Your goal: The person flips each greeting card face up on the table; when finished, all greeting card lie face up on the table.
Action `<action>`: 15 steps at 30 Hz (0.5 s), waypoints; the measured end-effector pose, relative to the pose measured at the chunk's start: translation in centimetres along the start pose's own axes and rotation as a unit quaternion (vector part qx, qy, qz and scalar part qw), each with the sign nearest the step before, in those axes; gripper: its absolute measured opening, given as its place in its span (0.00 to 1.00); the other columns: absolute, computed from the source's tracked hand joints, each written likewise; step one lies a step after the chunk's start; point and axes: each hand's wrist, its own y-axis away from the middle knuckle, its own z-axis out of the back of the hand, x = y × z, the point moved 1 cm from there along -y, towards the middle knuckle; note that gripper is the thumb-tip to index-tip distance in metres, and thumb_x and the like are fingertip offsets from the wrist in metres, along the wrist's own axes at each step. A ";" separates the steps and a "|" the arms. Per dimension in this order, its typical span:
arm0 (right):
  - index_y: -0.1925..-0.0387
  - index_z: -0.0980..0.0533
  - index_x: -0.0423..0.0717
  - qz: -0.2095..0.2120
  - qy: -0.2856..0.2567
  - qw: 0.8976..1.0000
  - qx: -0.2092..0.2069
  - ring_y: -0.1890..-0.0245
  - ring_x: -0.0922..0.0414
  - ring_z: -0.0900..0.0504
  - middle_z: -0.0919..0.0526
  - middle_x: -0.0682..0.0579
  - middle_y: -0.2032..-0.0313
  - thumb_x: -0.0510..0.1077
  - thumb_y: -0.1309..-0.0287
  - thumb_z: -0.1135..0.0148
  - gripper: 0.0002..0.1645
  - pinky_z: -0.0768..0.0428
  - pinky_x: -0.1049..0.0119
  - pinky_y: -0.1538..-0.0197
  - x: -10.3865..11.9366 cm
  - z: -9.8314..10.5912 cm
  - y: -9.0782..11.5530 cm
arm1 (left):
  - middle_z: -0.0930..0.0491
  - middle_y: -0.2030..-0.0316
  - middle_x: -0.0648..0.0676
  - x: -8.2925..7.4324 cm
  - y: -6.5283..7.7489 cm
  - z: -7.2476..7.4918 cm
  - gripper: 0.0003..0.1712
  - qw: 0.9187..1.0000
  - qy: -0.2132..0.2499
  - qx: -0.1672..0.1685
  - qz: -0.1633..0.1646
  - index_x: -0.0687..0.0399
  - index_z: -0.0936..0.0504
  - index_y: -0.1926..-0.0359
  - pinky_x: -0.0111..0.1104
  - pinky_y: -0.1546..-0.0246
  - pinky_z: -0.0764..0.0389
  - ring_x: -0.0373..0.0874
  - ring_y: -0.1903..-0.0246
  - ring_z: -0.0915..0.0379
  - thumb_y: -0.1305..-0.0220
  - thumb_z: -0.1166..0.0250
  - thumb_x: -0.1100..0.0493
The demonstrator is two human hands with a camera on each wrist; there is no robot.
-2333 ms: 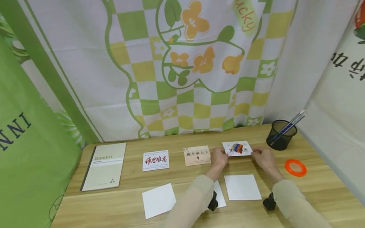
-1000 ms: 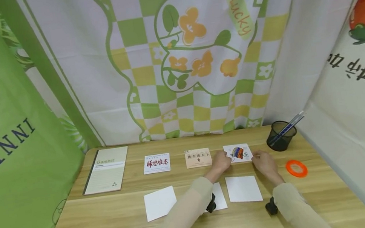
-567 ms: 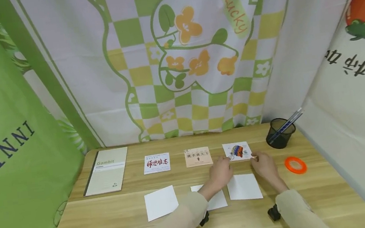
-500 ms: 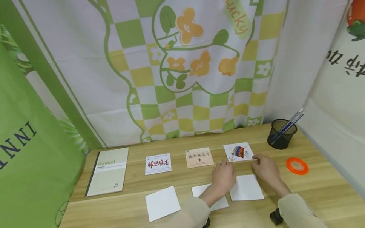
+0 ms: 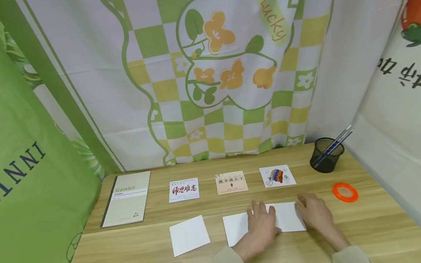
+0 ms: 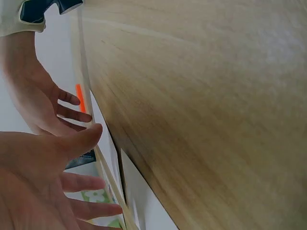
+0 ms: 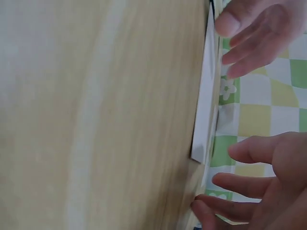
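Observation:
In the head view my left hand [image 5: 261, 225], fingers spread, is over the neighbouring edges of the middle white card [image 5: 235, 228] and the right white card [image 5: 289, 217]. At the latter's right edge is my right hand [image 5: 318, 215], its fingers loosely bent. Both wrist views show thumbs and fingers apart with nothing between them; the right wrist view catches the white card [image 7: 206, 103] beside the two hands. Beyond the hands lies a card with a colourful drawing [image 5: 278, 176], flat and untouched. A third white card [image 5: 189, 236] lies to the left.
Two more printed cards, one with red writing [image 5: 183, 190] and one beige [image 5: 231, 182], lie in the back row. A notebook [image 5: 126, 199] is at the back left. The right side has a mesh pen cup [image 5: 326, 157] and an orange tape roll [image 5: 345, 192].
Both hands have let go of the card with the colourful drawing, which stays flat in the back row. They have come back toward the person, to the right white card.

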 end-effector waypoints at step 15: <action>0.47 0.26 0.31 0.003 0.036 0.999 0.007 0.57 0.29 0.24 0.22 0.29 0.51 0.45 0.40 0.42 0.25 0.27 0.34 0.57 0.8 -0.3 1.6 | 0.28 0.39 0.61 -0.3 0.4 -0.3 0.42 0.998 -0.033 0.027 0.041 0.49 0.24 0.40 0.52 0.42 0.31 0.62 0.36 0.39 0.51 0.33 0.31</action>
